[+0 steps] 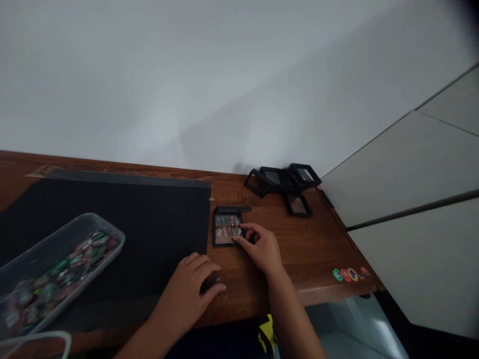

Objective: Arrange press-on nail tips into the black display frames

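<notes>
My right hand [262, 247] reaches to a small black-framed case [225, 244], thumb and forefinger closing around a small glossy piece [237, 231] at its right side. Inside the case, two rows of little decorated pieces [226, 220], green, pinkish and speckled, rest on a clear sheet. The case's lid [234, 209] stands raised at the back. Lower left of the case, my left hand [189, 284] hovers with bent fingers and the thumb opposite. Something small and greyish shows by its fingertips, too dim to name.
A clear plastic tub [121, 239] of many similar glossy pieces stands on a black mat [160, 214] at left. Several black frames [279, 179] lie piled by the wall. Round stickers [346, 274] mark the desk's right front edge. A white rim [67, 339] shows bottom left.
</notes>
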`<state>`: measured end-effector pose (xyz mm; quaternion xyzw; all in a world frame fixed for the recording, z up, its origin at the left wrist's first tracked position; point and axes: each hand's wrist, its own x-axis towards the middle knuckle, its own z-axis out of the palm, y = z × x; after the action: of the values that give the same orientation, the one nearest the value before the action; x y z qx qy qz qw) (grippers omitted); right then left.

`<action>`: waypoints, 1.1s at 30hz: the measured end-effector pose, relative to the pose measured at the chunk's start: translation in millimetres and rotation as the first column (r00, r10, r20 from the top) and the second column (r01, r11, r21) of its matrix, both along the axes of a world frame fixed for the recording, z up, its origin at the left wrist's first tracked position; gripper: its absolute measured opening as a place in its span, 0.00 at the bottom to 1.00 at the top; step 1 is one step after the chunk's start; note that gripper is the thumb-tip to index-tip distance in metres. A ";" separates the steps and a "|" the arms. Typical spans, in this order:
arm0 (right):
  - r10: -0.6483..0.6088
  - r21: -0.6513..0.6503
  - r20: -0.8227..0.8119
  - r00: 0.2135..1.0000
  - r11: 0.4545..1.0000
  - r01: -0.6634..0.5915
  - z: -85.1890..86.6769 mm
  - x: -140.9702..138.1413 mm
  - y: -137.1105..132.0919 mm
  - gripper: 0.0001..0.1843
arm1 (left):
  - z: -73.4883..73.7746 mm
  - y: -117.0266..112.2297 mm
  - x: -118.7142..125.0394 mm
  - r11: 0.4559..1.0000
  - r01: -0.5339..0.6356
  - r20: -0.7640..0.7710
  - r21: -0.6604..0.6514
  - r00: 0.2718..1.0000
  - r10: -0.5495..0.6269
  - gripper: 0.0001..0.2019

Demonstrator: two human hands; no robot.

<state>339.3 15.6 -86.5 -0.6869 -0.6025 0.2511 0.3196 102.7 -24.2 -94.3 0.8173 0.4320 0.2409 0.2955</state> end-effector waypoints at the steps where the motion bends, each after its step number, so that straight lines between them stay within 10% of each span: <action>1: -0.003 0.000 -0.005 1.000 1.000 0.003 -0.3 0.1 -0.1 0.19 | -0.8 0.2 -2.3 1.000 0.010 0.003 -0.002 1.000 -0.010 0.10; 33: 0.040 0.026 -0.009 0.999 0.999 -0.040 -2.1 2.5 0.2 0.16 | 4.4 -1.3 -9.0 0.999 -0.010 0.011 -0.034 1.000 0.010 0.04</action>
<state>341.9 15.8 -88.6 -0.6692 -0.6178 0.2531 0.3261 93.7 -25.5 -89.9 0.8087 0.4384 0.2396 0.3104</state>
